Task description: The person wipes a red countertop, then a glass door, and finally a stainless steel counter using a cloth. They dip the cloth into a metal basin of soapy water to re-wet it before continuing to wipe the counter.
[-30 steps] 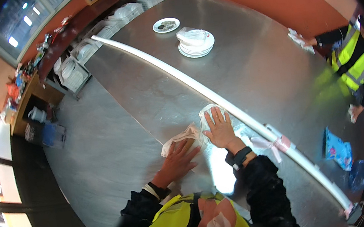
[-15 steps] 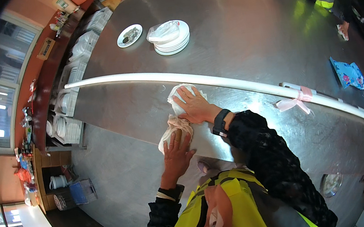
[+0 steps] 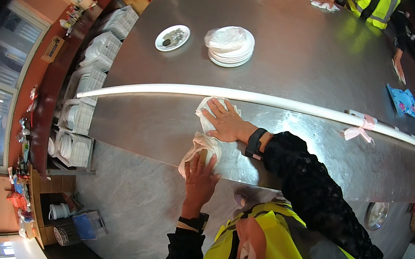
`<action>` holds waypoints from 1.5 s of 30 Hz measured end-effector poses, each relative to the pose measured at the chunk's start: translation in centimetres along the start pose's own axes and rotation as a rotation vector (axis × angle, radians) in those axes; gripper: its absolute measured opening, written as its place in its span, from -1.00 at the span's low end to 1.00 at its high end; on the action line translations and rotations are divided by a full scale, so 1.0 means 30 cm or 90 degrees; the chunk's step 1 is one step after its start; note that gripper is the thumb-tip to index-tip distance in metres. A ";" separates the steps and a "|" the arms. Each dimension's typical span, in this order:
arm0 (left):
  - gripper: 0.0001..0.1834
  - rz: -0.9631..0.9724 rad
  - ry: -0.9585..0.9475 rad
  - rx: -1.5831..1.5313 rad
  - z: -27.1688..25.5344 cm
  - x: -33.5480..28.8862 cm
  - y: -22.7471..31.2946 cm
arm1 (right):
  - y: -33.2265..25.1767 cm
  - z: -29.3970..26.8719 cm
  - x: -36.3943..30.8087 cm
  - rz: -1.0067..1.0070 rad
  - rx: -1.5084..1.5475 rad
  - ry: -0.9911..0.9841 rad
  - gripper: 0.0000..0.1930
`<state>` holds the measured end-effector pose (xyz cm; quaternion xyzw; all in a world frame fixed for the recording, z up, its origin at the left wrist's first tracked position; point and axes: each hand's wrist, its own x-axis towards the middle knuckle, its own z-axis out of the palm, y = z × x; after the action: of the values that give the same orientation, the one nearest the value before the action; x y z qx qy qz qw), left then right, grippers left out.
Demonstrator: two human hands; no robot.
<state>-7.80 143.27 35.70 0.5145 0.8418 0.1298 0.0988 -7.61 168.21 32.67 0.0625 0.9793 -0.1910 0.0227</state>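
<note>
The person's left hand (image 3: 198, 182) lies with fingers slightly parted over a cream cloth (image 3: 203, 140) at the metal table's (image 3: 280, 41) near edge; just ahead and rightward, the right hand (image 3: 229, 123) spreads its fingers flat on a white cloth (image 3: 201, 111). Wiping looks under way here, though how much is done cannot be told. Beyond the right fingertips, a white pole (image 3: 245, 96) and stacked plates (image 3: 232, 59) cover surface seemingly left to wipe.
</note>
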 end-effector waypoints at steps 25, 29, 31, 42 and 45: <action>-0.31 -0.042 0.000 0.051 -0.150 0.050 -0.329 | -0.228 0.018 0.510 -0.087 -0.044 -0.081 -0.13; -0.30 -0.058 -0.010 0.042 -0.178 0.074 -0.375 | -0.262 0.006 0.567 -0.102 -0.035 -0.094 -0.13; -0.30 -0.064 -0.014 0.045 -0.183 0.085 -0.391 | -0.269 0.008 0.592 -0.109 -0.030 -0.112 -0.13; -0.29 -0.064 -0.023 0.056 -0.237 0.099 -0.542 | -0.328 0.047 0.708 -0.117 0.000 -0.088 -0.14; -0.30 -0.038 -0.031 0.026 -0.261 0.105 -0.611 | -0.360 0.044 0.742 -0.100 0.000 -0.090 -0.14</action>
<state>-26.99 137.16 37.15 0.4938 0.8567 0.0968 0.1129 -31.06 160.32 33.94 -0.0283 0.9772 -0.1959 0.0771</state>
